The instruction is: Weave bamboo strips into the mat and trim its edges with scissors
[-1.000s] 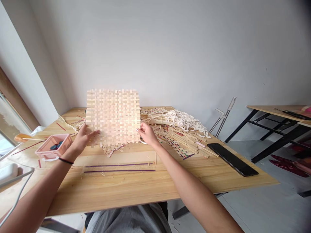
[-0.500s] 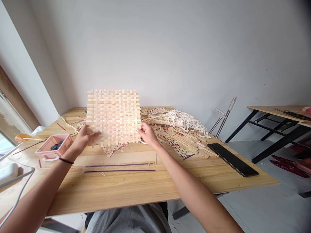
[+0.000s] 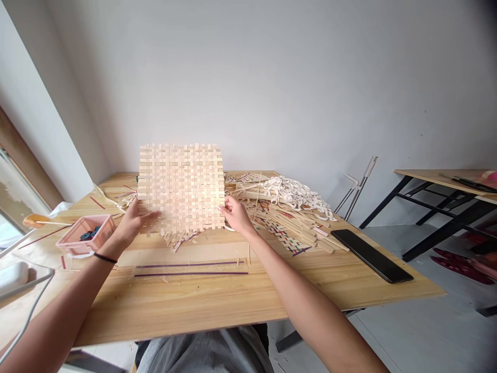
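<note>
A square mat (image 3: pixel 181 186) woven from pale flat strips is held upright above the table. My left hand (image 3: pixel 136 220) grips its lower left edge, the thumb lying across the front and the other fingers partly hidden. At the lower right edge, my right hand (image 3: pixel 235 213) pinches the mat between thumb and fingers. Two dark purple strips (image 3: pixel 190 273) lie on the wooden table below the mat. Short coloured and pale scraps (image 3: pixel 185 240) sit just under its bottom edge.
A pink basket (image 3: pixel 86 233) with dark round items stands at the left, beside an orange-handled tool (image 3: pixel 37 221). To the right are loose pale strips (image 3: pixel 306 228), a white tangled bundle (image 3: pixel 297 192), a multicoloured woven piece (image 3: pixel 285 238) and a black phone (image 3: pixel 371 255).
</note>
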{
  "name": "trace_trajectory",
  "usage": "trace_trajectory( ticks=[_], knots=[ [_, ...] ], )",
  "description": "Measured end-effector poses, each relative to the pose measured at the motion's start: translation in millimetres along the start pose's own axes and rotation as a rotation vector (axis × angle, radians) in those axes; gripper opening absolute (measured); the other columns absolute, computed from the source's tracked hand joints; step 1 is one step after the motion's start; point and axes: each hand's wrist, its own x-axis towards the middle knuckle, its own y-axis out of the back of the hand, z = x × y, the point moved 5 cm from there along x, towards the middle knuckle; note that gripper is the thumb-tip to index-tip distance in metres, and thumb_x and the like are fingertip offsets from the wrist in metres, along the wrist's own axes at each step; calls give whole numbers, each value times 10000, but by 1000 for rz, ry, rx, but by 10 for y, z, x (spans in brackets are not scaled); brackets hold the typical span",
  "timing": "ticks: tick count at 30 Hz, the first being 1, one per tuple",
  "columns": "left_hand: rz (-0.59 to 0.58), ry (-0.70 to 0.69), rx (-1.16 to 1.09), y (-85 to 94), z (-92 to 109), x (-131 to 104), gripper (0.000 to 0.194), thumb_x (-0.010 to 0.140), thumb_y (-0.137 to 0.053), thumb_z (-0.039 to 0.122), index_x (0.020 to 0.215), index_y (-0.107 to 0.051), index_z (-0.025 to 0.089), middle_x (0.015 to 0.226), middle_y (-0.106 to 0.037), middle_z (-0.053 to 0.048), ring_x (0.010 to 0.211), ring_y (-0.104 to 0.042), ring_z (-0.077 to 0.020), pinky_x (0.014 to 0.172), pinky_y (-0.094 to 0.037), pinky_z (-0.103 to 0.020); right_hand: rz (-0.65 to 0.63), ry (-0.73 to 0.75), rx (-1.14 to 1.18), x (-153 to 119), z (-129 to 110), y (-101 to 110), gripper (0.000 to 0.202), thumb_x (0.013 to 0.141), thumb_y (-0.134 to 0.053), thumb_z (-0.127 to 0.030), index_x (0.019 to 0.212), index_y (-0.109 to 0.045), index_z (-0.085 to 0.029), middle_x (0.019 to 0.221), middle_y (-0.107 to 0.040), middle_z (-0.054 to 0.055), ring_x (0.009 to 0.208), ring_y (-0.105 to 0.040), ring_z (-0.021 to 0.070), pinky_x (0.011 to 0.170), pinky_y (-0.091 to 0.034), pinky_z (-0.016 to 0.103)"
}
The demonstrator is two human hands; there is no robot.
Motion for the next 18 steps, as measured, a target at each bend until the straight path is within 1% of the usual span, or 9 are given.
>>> trace_trajectory(
  ticks=[4,8,13,16,18],
  knots=[
    [11,-3,-22,-11,47,-14,680,722,-907,483,1317,-659,266,1333,-734,-55,1280,-646,-401,1070,-557,-502,-3,-2,-1,3,27,-6,279,855,-647,-498,869,-497,-263,810,-672,22,745,-640,225,744,-496,369],
    [10,-13,3,-11,65,-20,681,728,-899,490,1331,-652,291,1371,-719,-64,1330,-618,-404,1141,-511,-534,6,1,0,8,41,-6,270,852,-640,-496,869,-500,-266,816,-685,28,744,-645,230,731,-500,371],
    [16,-15,16,4,37,-11,651,729,-899,503,1297,-662,291,1367,-717,-69,1329,-623,-391,1124,-523,-504,10,4,-6,7,38,-1,268,853,-651,-487,858,-495,-269,794,-678,23,733,-637,229,716,-492,363],
    [7,-3,33,12,-2,-4,649,752,-887,512,1318,-655,296,1402,-705,-73,1344,-620,-384,1143,-503,-513,8,7,5,6,36,-2,272,850,-647,-492,863,-495,-266,813,-688,29,734,-642,227,714,-486,362],
    [26,-4,61,23,-7,-5,649,754,-885,519,1316,-663,283,1401,-710,-82,1336,-626,-387,1145,-496,-523,9,12,5,7,35,-2,276,848,-644,-498,870,-501,-264,832,-699,37,744,-653,232,724,-491,367]
  ],
)
